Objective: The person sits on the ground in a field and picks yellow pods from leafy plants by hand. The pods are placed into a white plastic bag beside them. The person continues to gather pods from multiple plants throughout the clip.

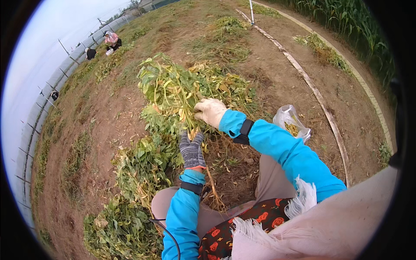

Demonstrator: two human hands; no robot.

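Observation:
In a grey knit glove, my left hand (192, 151) grips the lower stem of an uprooted bean plant (170, 86). Its bare roots (214, 196) hang below that hand towards my lap. Yellowing leaves and pods spread out above. My right hand (210, 112), in a cream glove, has its fingers curled in at the right side of the same plant; what lies between the fingertips is hidden. A clear plastic bag (294, 122) holding yellowish pods stands on the soil to the right, beyond my right forearm.
Pulled plants (123, 224) lie heaped on my left, and more foliage (227, 86) lies ahead. A pale strip (305, 76) runs along the soil at right, near tall corn (351, 26). Two people (112, 39) crouch far left by plastic sheeting (29, 130). A cable (170, 234) crosses my left sleeve.

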